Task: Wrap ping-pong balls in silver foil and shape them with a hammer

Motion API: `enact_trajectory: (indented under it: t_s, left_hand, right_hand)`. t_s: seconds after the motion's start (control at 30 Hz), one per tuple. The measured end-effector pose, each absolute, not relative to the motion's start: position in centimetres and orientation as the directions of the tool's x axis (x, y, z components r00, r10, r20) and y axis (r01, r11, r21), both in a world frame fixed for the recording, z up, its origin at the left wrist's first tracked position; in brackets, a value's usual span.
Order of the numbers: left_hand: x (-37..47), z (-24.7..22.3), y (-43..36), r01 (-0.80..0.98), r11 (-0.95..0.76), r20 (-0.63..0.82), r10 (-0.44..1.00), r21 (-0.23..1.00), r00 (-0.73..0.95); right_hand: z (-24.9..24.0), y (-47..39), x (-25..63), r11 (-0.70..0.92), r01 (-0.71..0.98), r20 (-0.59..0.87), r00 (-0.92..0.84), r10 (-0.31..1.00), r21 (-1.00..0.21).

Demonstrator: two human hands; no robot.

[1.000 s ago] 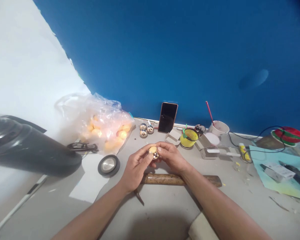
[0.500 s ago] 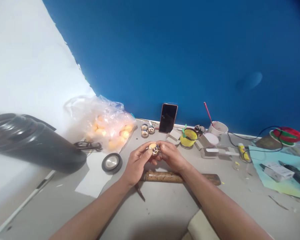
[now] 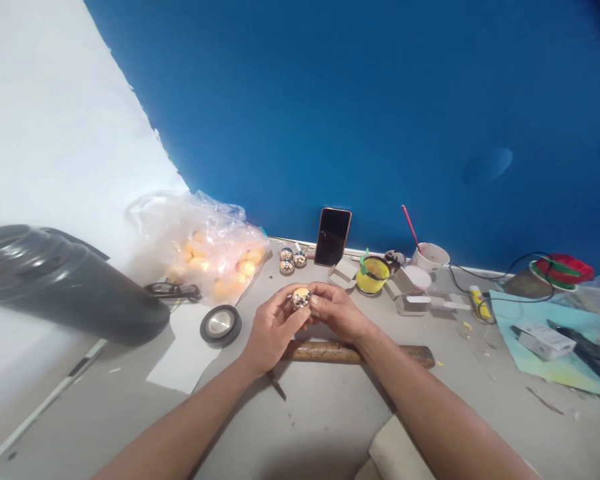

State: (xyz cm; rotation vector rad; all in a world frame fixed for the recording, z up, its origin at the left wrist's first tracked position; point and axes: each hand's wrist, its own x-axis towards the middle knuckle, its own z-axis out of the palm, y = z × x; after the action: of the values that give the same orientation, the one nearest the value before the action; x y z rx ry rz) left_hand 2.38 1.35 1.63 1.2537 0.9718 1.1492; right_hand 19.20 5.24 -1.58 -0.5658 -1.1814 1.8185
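The small round yellow and silver ball (image 3: 301, 297) is mostly covered by the fingers (image 3: 291, 308), so its pattern cannot be read. The middle of the brown wooden handle (image 3: 325, 351) is hidden behind the right wrist. The pale block (image 3: 397, 457) is cut by the lower edge.

Your left hand (image 3: 273, 328) and right hand (image 3: 341, 315) are bare; both forearms are uncovered, no sleeves, rings or watch.

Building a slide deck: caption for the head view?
Both hands, left hand and right hand, hold a small ball above a wooden hammer handle.
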Motion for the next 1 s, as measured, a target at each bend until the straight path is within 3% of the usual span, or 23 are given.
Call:
enact_trajectory:
  t_s: [0.3, 0.47, 0.63, 0.77, 1.0]
  left_hand:
    - [2.4, 1.4, 1.5, -0.036, -0.065, 0.071, 0.978, 0.997, 0.194]
    - [2.0, 0.9, 2.0, -0.162, 0.022, 0.014, 0.976, 0.986, 0.216]
    - [1.7, 0.5, 2.6, -0.32, 0.074, -0.012, 0.982, 0.945, 0.189]
    - [1.8, 0.9, 2.5, -0.297, 0.09, -0.029, 0.979, 0.951, 0.204]
    - [1.7, 1.1, 2.7, -0.119, 0.046, -0.038, 0.997, 0.992, 0.068]
  right_hand:
    - [-1.4, 5.2, 19.5, -0.158, -0.401, 0.093, -0.54, 0.837, -0.902]
    - [-0.7, 5.3, 19.3, -0.011, -0.33, 0.124, -0.384, 0.915, -0.944]
    - [-0.3, 5.0, 18.6, 0.192, 0.01, 0.188, -0.157, 0.969, -0.981]
    - [-1.0, 4.9, 18.1, 0.359, 0.247, 0.337, -0.127, 0.933, -0.9]
    - [-1.6, 5.2, 18.3, 0.564, 0.344, 0.508, -0.245, 0.826, -0.751]
